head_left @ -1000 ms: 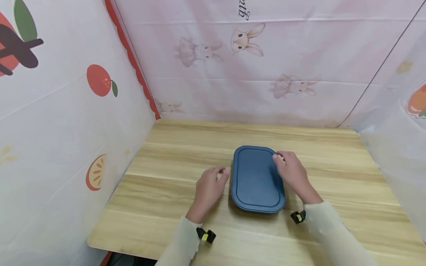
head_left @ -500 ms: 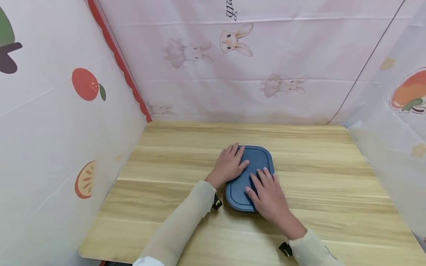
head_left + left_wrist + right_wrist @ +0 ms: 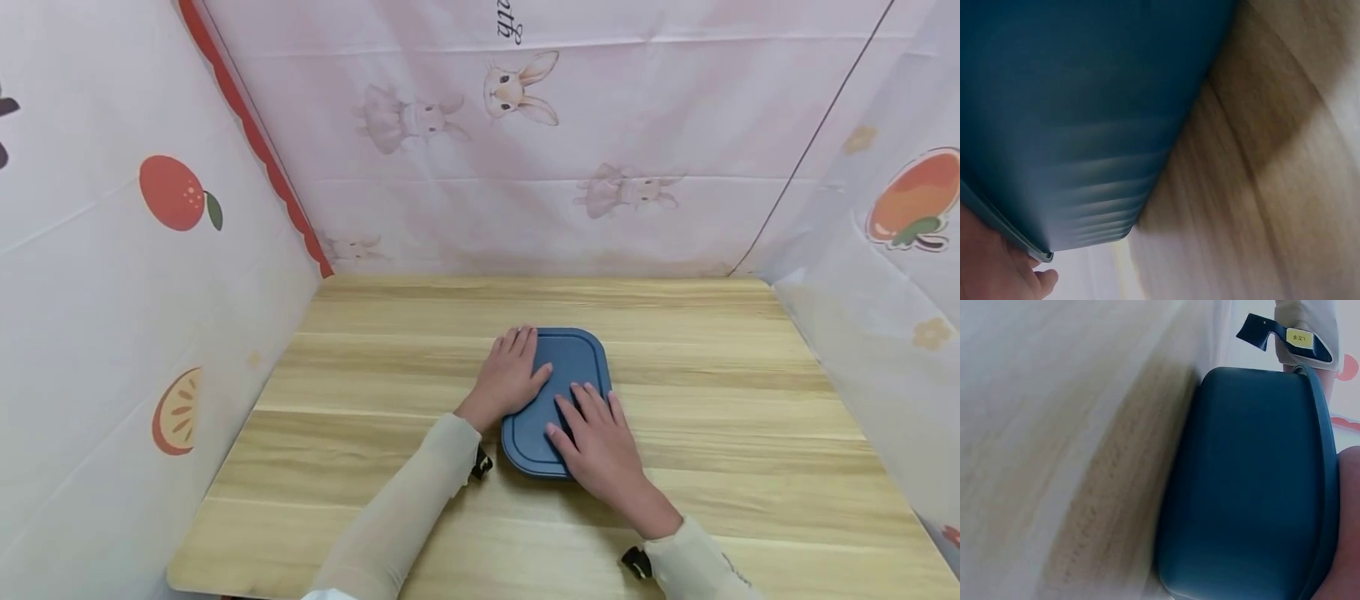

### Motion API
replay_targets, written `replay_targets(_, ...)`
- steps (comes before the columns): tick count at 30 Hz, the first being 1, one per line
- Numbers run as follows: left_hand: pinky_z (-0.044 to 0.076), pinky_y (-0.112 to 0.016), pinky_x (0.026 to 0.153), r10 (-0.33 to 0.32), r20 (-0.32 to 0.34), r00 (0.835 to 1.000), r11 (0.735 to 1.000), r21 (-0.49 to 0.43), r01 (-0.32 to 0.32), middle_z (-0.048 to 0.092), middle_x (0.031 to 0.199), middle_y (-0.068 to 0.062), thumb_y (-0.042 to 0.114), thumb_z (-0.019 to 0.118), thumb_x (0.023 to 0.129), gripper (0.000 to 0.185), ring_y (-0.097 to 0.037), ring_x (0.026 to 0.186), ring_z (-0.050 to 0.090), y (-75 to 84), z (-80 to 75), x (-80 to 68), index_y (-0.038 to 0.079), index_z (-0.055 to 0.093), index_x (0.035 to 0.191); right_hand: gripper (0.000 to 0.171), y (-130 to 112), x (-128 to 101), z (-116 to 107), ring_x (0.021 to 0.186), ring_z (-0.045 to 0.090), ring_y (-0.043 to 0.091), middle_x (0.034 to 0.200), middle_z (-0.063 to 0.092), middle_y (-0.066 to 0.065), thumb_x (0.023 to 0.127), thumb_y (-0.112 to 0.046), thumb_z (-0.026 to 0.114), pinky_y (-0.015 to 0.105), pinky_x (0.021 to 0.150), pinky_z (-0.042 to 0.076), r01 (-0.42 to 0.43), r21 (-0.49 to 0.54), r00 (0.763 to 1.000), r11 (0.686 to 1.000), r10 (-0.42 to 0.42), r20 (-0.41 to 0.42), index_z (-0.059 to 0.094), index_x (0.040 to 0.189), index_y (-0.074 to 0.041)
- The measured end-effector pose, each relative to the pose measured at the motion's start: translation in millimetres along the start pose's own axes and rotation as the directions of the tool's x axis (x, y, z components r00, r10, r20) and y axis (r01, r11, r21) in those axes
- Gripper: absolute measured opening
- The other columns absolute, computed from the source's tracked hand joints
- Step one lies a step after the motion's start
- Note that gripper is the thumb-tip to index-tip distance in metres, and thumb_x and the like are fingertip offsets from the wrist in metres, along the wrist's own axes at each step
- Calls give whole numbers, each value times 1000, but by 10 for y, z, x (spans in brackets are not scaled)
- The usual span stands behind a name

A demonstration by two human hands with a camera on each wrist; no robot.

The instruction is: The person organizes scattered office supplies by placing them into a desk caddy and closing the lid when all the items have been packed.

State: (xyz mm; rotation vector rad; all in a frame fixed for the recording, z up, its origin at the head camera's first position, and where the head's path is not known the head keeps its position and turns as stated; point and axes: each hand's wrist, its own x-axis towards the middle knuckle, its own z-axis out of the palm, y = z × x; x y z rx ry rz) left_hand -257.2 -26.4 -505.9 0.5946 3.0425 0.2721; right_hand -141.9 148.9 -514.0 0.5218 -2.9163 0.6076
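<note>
We see a blue lidded box [image 3: 558, 392] on the wooden table [image 3: 712, 400], just below the centre of the head view. Lid is on and sits flush as far as we can tell; no gap shows along the rim in either wrist view. We judge the closing is nearly done, only a last press-down of the lid possibly left. Whether the lid has fully seated all round we cannot tell.

Left hand [image 3: 510, 375] lies flat on the upper-left part of the lid, fingers straight and together, pointing toward the top of the frame, thumb out to the right; it grips nothing, just presses. Right hand [image 3: 596, 437] lies flat on the lower-right part of the lid, fingers spread slightly and pointing up-left, also holding nothing. The two hands are near each other but not touching, bare lid between them.

Left wrist view: the box's side wall [image 3: 1085, 125] fills the upper left, table to the right, a bit of the hand at the lower-left corner. Right wrist view: box wall [image 3: 1247, 487] at the right, table at the left.

Printed curtain walls [image 3: 525, 167] surround the table.
</note>
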Motion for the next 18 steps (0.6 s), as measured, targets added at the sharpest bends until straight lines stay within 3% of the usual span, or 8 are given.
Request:
replay_targets(7,16,-46,126,-2,-18,1000,1000,-25,1,17,169,-7,56,29,107,70,-25,157,11,-14,-8,-21,16,16,163,61,-3,9,-18,152,25,36,160,37,17,105,-53,40,59,123,8,4,16,1000,1000,-4,3,51,148,-11)
replay_targets(12,20,-47,124,26,-59,998,999,-35,-28,26,167,-6,59,26,106,70,-26,156,16,-17,-31,-58,17,22,162,63,22,34,-98,150,27,39,157,41,19,106,-53,40,63,121,11,4,97,1000,995,-6,16,50,148,-8)
replay_targets(18,20,-48,124,104,-125,987,992,-63,-112,26,167,-4,65,20,104,76,-25,155,21,55,-259,-123,17,24,161,63,164,185,-401,152,22,41,158,37,21,106,-50,42,63,121,14,61,133,998,989,-63,12,45,151,-6)
